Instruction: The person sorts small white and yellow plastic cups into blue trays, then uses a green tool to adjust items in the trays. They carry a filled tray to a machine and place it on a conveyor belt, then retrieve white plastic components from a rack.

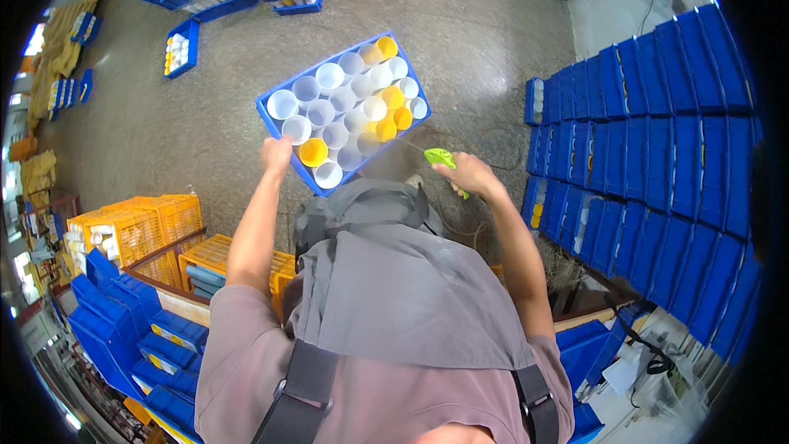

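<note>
Above grey floor (472, 49), the left hand (278, 156) grips the crate (262, 107); the right hand (472, 174), wrapped round a green gun (440, 157), seemingly blows the cups (343, 99); next calls for steady aim.

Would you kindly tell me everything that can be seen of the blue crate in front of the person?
The blue crate is rectangular, open above and apparently plastic, with a thin rim. White containers and several yellow ones fill it, their round open ends showing. Its long sides slant up to the right in view. The left hand grips its left side; the right hand holds a green tool near its right side. What supports it underneath I cannot tell.
</note>
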{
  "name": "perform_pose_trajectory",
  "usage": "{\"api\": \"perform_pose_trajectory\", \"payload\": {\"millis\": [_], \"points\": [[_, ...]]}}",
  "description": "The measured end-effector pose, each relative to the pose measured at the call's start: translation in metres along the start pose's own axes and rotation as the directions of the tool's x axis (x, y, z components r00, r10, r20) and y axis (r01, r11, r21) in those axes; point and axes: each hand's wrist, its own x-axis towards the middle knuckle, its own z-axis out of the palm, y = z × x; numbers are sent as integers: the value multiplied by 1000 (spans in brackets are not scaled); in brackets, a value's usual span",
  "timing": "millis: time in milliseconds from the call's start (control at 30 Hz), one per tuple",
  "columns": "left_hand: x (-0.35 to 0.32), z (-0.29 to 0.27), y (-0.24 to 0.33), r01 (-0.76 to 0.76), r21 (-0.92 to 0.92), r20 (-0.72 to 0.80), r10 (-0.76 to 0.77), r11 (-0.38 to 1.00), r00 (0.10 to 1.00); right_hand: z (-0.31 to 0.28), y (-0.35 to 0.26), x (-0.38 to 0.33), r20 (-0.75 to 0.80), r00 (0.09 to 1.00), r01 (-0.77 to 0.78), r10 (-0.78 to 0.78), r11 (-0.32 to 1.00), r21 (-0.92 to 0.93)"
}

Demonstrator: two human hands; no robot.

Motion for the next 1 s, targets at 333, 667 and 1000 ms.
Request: {"api": "perform_pose_trajectory", "payload": {"millis": [333, 667, 1000], "points": [[115, -15, 31, 217, -29, 28, -216, 976, 976, -27, -134, 54, 29, 996, 83, -80, 989, -119], [236, -83, 59, 245, -63, -54, -248, 967, 967, -99, -308, 143, -24, 937, 308, -349, 855, -418], [308, -156, 23, 305, -30, -193, -305, 952, 933, -150, -370, 246, -182, 855, 350, -485, 800, -486]]}}
